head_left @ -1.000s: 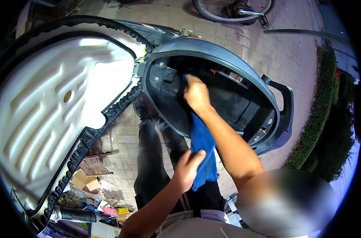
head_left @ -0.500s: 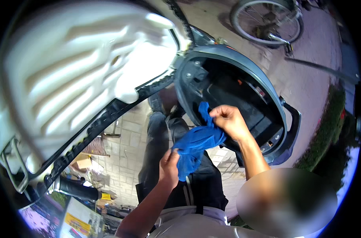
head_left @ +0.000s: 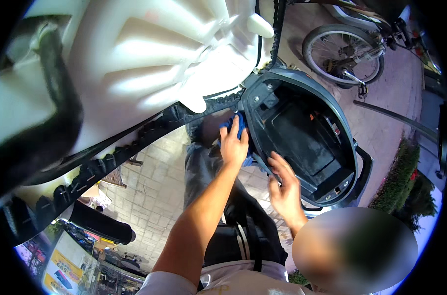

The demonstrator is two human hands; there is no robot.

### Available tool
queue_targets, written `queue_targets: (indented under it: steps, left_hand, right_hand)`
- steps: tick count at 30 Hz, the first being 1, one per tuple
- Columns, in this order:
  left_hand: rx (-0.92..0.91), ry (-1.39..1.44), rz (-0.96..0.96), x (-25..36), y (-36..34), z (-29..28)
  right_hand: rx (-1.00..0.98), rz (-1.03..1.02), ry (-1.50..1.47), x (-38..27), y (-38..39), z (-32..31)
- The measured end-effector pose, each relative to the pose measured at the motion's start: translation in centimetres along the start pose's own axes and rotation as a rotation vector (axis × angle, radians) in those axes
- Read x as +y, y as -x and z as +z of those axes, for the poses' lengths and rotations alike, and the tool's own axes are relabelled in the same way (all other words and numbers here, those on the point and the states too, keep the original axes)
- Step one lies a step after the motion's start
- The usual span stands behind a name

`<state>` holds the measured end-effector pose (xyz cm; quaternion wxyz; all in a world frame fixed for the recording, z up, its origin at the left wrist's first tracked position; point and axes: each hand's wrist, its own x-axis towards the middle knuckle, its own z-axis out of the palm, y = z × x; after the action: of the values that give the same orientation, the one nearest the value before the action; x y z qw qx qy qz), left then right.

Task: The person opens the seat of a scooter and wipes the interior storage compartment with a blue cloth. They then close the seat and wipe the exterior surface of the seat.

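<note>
Bunched against the near left outer side of a scooter's under-seat storage box (head_left: 255, 140) is a blue cloth (head_left: 228, 127). My left hand (head_left: 233, 145) presses and grips that cloth, its fingers lying over it near the raised seat's hinge end. Part of the cloth shows below the hand along the box's side. My right hand (head_left: 284, 189) holds nothing; its fingers are apart at the box's near rim, and I cannot tell whether they touch it. The box is dark inside, with small fittings along its walls.
The raised seat's white underside (head_left: 149, 64) fills the upper left. A black handlebar grip (head_left: 103, 223) sticks out below it. A bicycle wheel (head_left: 344, 55) stands beyond the box, and a hedge (head_left: 395, 172) lies at right. Paving (head_left: 149, 196) shows beside my legs.
My left hand has moved up with the cloth, from in front of my legs to the box's side. The right hand has let go of the cloth and come lower. The view has shifted.
</note>
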<state>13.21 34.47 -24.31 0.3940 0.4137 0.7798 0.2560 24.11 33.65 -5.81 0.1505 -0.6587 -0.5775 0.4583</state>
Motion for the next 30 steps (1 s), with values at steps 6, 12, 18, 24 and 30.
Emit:
queue_targets:
  steps: [6, 12, 18, 24, 30]
  left_hand:
    - [0.103, -0.123, -0.189, 3.1, -2.8, 0.0]
    - [0.219, -0.047, -0.287, 3.3, -2.7, 1.3]
    - [0.245, 0.081, -0.295, 1.9, -4.8, 0.4]
    - [-0.276, -0.255, 0.235, 0.4, -1.3, -3.5]
    - [-0.179, 0.092, -0.165, 0.2, -2.6, -3.2]
  right_hand:
    - [0.189, -0.062, 0.491, 7.6, 4.2, -4.7]
    - [0.191, -0.042, 0.467, 9.1, 5.2, -4.2]
    - [0.232, -0.101, 0.423, 9.1, 5.6, -4.1]
    - [0.277, -0.150, 0.462, 9.2, 5.2, -3.5]
    - [0.270, -0.161, 0.475, 9.0, 5.6, -3.4]
